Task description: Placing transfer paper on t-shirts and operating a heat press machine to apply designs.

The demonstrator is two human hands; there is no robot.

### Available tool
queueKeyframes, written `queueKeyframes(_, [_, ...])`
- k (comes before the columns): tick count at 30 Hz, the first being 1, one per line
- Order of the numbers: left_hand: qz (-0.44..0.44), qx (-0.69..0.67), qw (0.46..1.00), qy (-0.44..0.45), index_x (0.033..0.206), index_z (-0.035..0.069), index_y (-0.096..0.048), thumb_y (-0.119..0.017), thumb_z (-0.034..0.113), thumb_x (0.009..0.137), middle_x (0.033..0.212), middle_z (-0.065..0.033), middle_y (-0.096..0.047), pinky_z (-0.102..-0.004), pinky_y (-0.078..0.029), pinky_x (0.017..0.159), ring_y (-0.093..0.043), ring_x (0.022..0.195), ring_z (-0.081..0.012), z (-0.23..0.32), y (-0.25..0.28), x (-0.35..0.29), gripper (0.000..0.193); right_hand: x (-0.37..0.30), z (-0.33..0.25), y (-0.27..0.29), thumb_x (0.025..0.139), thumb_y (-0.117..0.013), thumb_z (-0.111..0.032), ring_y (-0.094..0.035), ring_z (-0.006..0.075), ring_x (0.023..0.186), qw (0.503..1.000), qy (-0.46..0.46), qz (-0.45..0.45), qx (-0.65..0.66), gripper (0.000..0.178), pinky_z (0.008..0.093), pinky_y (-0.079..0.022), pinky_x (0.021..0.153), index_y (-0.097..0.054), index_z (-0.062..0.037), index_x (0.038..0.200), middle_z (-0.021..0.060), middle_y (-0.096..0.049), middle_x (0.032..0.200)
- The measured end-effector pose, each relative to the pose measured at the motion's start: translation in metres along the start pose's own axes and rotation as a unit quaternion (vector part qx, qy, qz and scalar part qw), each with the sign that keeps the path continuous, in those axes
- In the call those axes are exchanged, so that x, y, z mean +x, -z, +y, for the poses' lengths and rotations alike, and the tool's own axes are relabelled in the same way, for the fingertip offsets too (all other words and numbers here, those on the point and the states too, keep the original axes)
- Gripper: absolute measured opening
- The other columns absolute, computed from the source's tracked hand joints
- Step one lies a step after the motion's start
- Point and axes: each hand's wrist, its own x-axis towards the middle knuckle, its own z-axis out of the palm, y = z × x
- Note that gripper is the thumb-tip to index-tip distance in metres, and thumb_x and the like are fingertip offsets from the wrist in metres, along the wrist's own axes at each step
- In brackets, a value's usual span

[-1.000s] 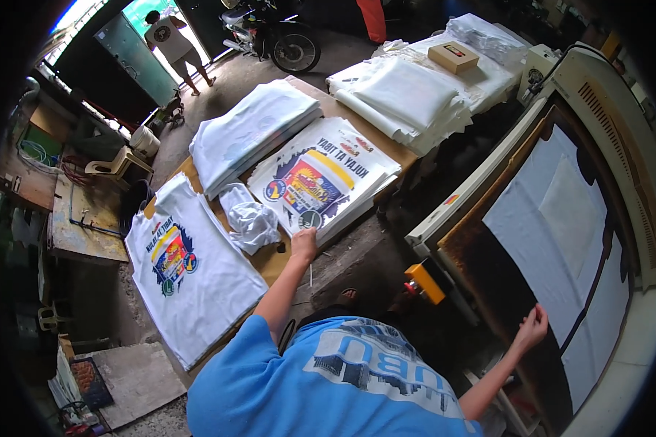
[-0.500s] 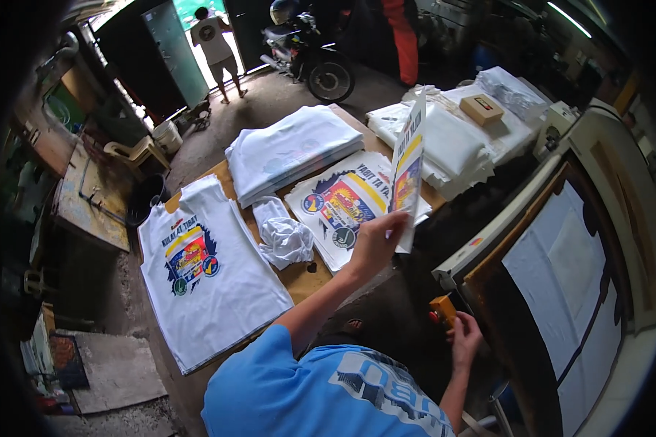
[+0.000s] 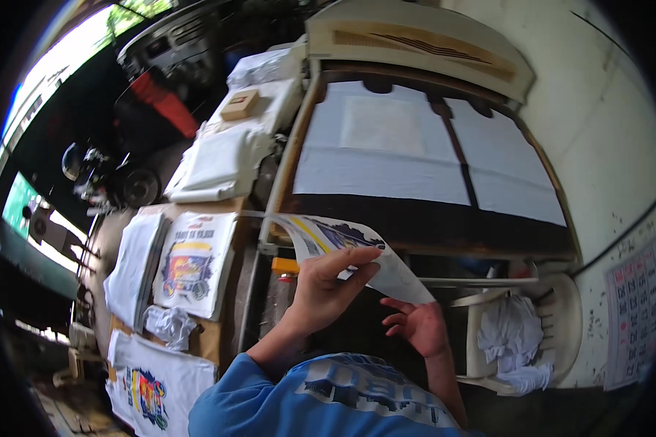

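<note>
My left hand (image 3: 332, 284) pinches a curved printed transfer sheet (image 3: 404, 275) between thumb and fingers. The sheet has a dark, yellow and white design and hangs in front of the large flat press bed (image 3: 430, 226). My right hand (image 3: 421, 326) is by the sheet's lower right end, its fingers spread; whether it touches the sheet I cannot tell. Two white cloth panels (image 3: 328, 160) lie on the dark press bed, a paler square (image 3: 383, 125) on the left one. Beside my left wrist is a yellow control box (image 3: 284, 266) with a red button.
Left of me, a table holds a stack of printed sheets (image 3: 189, 266), folded white cloth (image 3: 133, 266), a crumpled cloth (image 3: 169, 325) and printed white pieces (image 3: 175, 375). A plastic chair (image 3: 565, 331) with crumpled cloth stands at right. A motorcycle (image 3: 127, 178) and a person (image 3: 51, 227) are farther left.
My view has turned right toward the press. My left hand has carried the sheet from above the stack to the press front. My right hand has left the yellow control box and come near the sheet.
</note>
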Motion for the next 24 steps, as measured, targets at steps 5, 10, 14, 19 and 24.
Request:
queueKeyframes(5, [-0.038, -0.081, 0.995, 0.032, 0.095, -0.001, -0.059, -0.059, 0.0, 0.077, 0.082, -0.0052, -0.063, -0.0209, -0.045, 0.065, -0.057, 0.075, -0.007, 0.0, -0.106, 0.022, 0.018, -0.117, -0.081, 0.072, 0.081, -0.041, -0.043, -0.053, 0.0352, 0.087, 0.967, 0.206, 0.15, -0.004, 0.053, 0.0412, -0.05, 0.058, -0.039, -0.0033, 0.117, 0.0119, -0.05, 0.109])
queueKeyframes(10, [-0.031, -0.154, 0.985, 0.071, 0.097, -0.003, -0.057, -0.056, -0.001, 0.079, 0.085, -0.0052, -0.061, -0.0203, -0.044, 0.07, -0.055, 0.079, -0.0076, 0.0, -0.166, 0.041, 0.018, -0.183, -0.163, 0.104, 0.086, -0.04, -0.031, -0.055, 0.023, 0.067, 0.896, 0.311, 0.315, -0.031, 0.035, 0.033, -0.046, 0.047, -0.045, -0.0052, 0.11, 0.0115, -0.056, 0.094])
queueKeyframes(14, [-0.03, -0.162, 0.983, 0.075, 0.105, -0.003, -0.051, -0.056, 0.0, 0.079, 0.086, -0.0056, -0.061, -0.0199, -0.044, 0.071, -0.055, 0.078, -0.007, -0.005, -0.194, 0.067, 0.026, -0.18, -0.217, 0.115, 0.083, -0.05, -0.014, -0.049, 0.0101, 0.052, 0.839, 0.359, 0.365, -0.182, 0.027, 0.0222, -0.04, 0.04, -0.045, -0.0017, 0.106, 0.0055, -0.054, 0.081])
queueKeyframes(19, [0.026, -0.142, 0.988, 0.051, 0.119, 0.0, -0.038, -0.056, -0.001, 0.079, 0.082, -0.0059, -0.061, -0.0193, -0.044, 0.069, -0.056, 0.076, -0.0072, -0.02, -0.212, 0.11, 0.044, -0.136, -0.291, 0.127, 0.081, -0.052, -0.011, -0.047, 0.0072, 0.05, 0.833, 0.345, 0.354, -0.248, 0.026, 0.0211, -0.038, 0.039, -0.049, 0.0001, 0.104, 0.0034, -0.054, 0.076])
queueKeyframes(24, [0.057, -0.121, 0.99, 0.045, 0.096, -0.002, -0.057, -0.056, 0.002, 0.079, 0.082, -0.0049, -0.06, -0.019, -0.042, 0.065, -0.052, 0.071, -0.0052, -0.058, -0.222, 0.17, 0.018, -0.079, -0.369, 0.142, 0.08, -0.054, -0.012, -0.048, 0.0083, 0.049, 0.801, 0.354, 0.34, -0.343, 0.034, 0.0213, -0.038, 0.039, -0.047, 0.0011, 0.111, 0.004, -0.055, 0.077])
